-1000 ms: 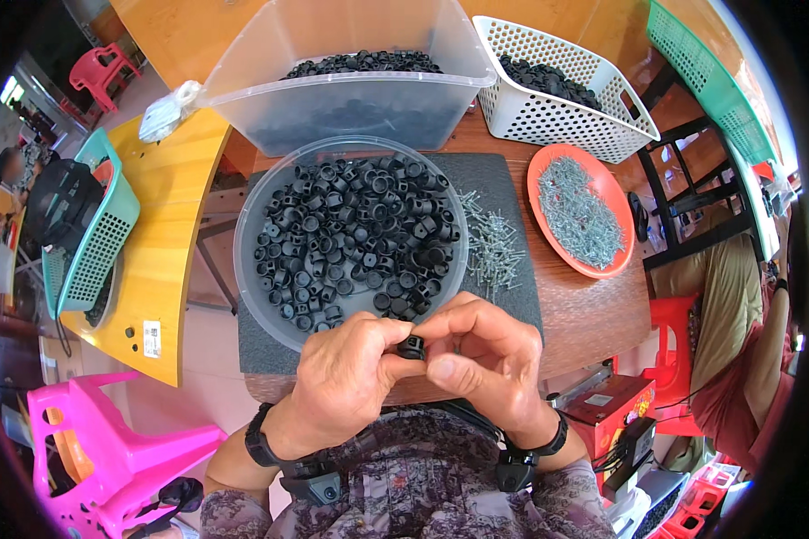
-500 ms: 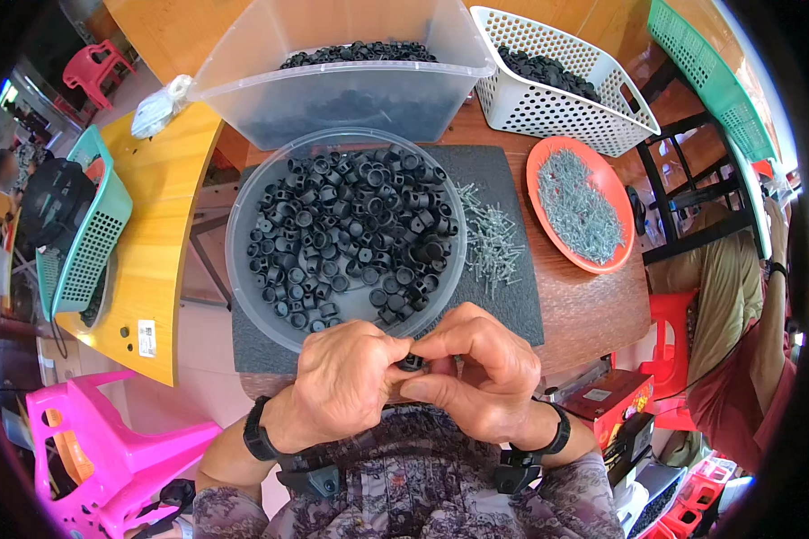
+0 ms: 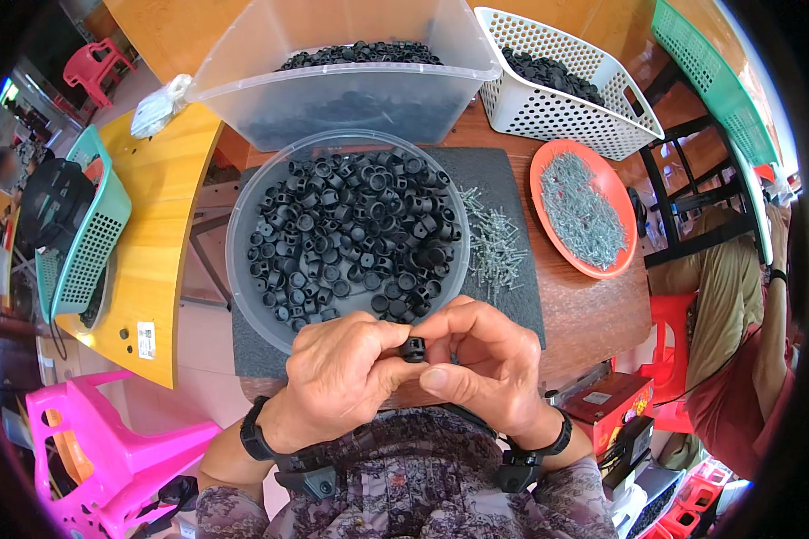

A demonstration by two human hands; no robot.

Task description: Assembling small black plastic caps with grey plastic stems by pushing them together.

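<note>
A small round black plastic fitting (image 3: 413,349) is pinched between the thumb and index finger of my left hand (image 3: 337,373). My right hand (image 3: 490,364) has its fingers curled in against the fitting from the right. Its index fingertip meets the upper edge, and its thumb lies close beside the lower side. Just beyond my hands stands a clear round tub (image 3: 243,296), holding many similar black fittings (image 3: 351,225). Loose silver screws (image 3: 494,247) lie in a pile on the dark foam mat (image 3: 520,305) to the tub's right.
An orange-red plate (image 3: 627,242) of screws sits to the right. Behind the tub are a large clear bin (image 3: 351,108) and a white perforated basket (image 3: 548,117), both with black parts. A pink stool (image 3: 121,440) is at left; a seated person (image 3: 737,359) is at right.
My hands have opened apart slightly, and the black fitting shows more fully between them. The right thumb has drawn back a little from the left fingers.
</note>
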